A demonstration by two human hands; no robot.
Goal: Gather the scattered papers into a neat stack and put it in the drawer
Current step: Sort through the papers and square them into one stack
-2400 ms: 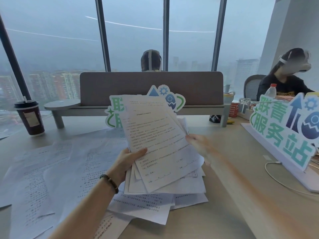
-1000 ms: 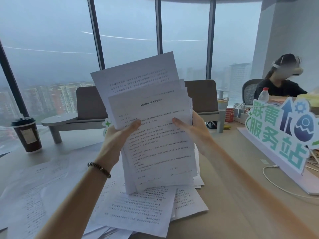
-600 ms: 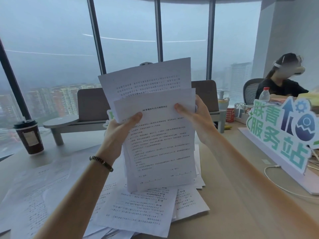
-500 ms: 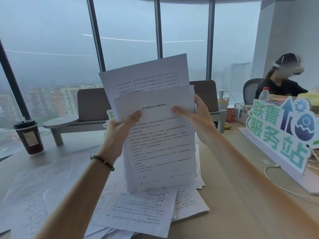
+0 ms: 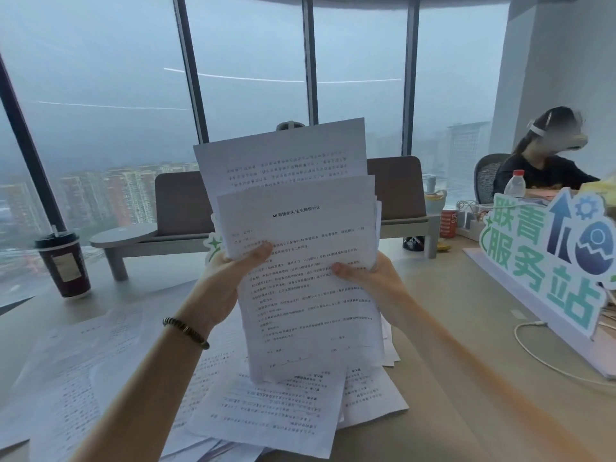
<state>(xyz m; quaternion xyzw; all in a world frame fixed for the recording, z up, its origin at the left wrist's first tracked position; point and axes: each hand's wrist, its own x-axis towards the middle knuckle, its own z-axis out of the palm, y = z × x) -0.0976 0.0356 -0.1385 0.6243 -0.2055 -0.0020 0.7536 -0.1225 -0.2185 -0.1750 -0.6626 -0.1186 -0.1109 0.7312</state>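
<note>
- Head view: my left hand (image 5: pixel 230 281) and right hand (image 5: pixel 370 278) pinch a bundle of papers (image 5: pixel 310 278) upright above the desk (image 5: pixel 450 328), thumbs in front.
- Light, floppy, slippery sheets; I judge the side edges the safest hold.
- Loose sheets (image 5: pixel 100 378) lie below.

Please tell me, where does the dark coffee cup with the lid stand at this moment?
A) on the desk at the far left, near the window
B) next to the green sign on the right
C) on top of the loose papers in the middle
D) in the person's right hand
A: the coffee cup stands on the desk at the far left by the window, while both hands hold the bundle of papers.
</note>
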